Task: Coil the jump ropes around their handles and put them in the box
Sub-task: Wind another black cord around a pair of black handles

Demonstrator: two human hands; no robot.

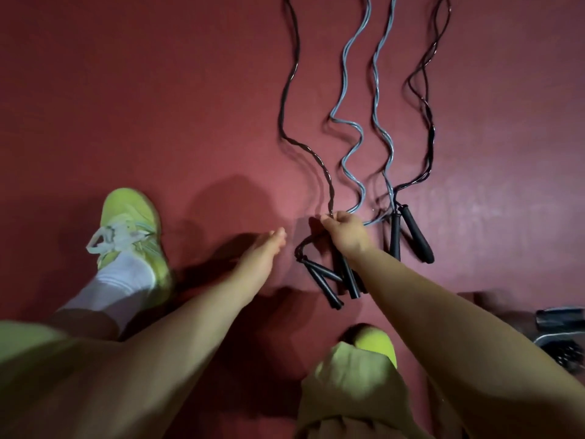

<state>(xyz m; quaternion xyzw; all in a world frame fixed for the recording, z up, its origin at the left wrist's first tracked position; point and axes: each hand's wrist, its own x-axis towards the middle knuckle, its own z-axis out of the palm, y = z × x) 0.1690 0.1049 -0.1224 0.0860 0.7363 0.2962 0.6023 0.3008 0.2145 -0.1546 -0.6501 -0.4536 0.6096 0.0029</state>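
Several jump ropes lie stretched out on the red floor, running away from me. A black rope (286,99) is on the left, two grey-blue ropes (348,137) are in the middle, and another black rope (427,122) is on the right. My right hand (345,232) grips the left black rope close to its black handles (335,280), which hang below my fist. My left hand (264,248) hovers with straight fingers just left of them, holding nothing. Two more black handles (411,236) lie on the floor to the right.
My feet in yellow-green shoes (129,223) stand on the floor, one at the left and one near the bottom centre. A dark container holding black items (566,340) is partly visible at the right edge.
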